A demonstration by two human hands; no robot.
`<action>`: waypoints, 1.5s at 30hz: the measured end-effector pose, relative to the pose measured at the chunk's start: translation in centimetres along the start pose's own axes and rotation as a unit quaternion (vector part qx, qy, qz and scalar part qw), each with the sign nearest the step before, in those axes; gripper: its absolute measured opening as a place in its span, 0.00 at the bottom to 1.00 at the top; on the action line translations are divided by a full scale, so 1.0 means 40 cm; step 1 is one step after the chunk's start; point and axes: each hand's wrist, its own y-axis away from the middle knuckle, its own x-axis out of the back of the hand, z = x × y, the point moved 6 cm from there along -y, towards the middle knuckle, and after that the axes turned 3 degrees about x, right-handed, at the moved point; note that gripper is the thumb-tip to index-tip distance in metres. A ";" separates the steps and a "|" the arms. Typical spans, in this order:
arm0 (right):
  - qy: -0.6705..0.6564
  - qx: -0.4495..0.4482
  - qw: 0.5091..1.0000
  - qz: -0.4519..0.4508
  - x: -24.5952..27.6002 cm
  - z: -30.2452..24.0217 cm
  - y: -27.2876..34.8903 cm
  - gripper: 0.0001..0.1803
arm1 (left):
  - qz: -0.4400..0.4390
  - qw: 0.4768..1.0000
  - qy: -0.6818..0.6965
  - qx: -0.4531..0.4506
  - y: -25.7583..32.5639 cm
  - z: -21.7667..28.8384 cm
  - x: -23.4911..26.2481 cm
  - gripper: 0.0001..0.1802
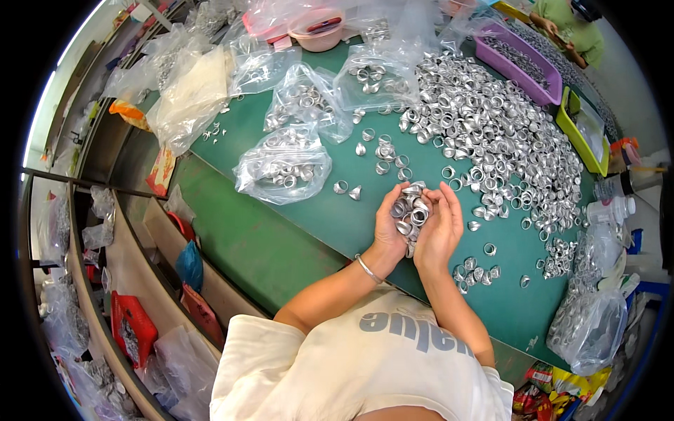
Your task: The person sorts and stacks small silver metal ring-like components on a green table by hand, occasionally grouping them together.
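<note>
Cupped together over the front of the green table (319, 219), my left hand (387, 233) and my right hand (440, 237) hold a heap of silver-coloured metal rings (411, 210) between the palms. The fingers curve up around both sides of the heap. Beyond and to the right spreads a large pile of similar rings (484, 126). A few loose rings (341, 187) lie left of my hands, and a small cluster of rings (477, 272) sits to the right of my right wrist. Left of my hands rests a clear plastic bag (283, 168) with rings inside.
More clear bags (307, 98) of rings lie at the back. A purple basket (519, 59) and a lime-green tray (583, 130) stand at the far right. Plastic bags (590, 323) crowd the right edge. Shelves (119, 259) with a red basket (133, 330) stand left. Another person (572, 31) is at far right.
</note>
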 end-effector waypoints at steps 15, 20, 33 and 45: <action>-0.013 0.129 0.989 -0.073 -0.081 -0.063 -0.025 0.12 | -0.120 0.981 0.118 0.091 -0.045 -0.007 -0.025 0.09; 0.377 0.259 0.875 -0.160 -0.071 -0.094 0.046 0.24 | -0.067 0.974 0.192 0.102 -0.055 0.005 -0.036 0.11; 0.545 0.326 0.706 -0.312 -0.237 -0.029 0.031 0.24 | -0.091 0.995 -0.014 -0.035 -0.018 0.105 -0.022 0.14; 0.481 0.264 0.737 -0.394 -0.494 0.205 -0.284 0.18 | -0.040 0.977 0.194 -0.082 -0.061 0.416 -0.158 0.08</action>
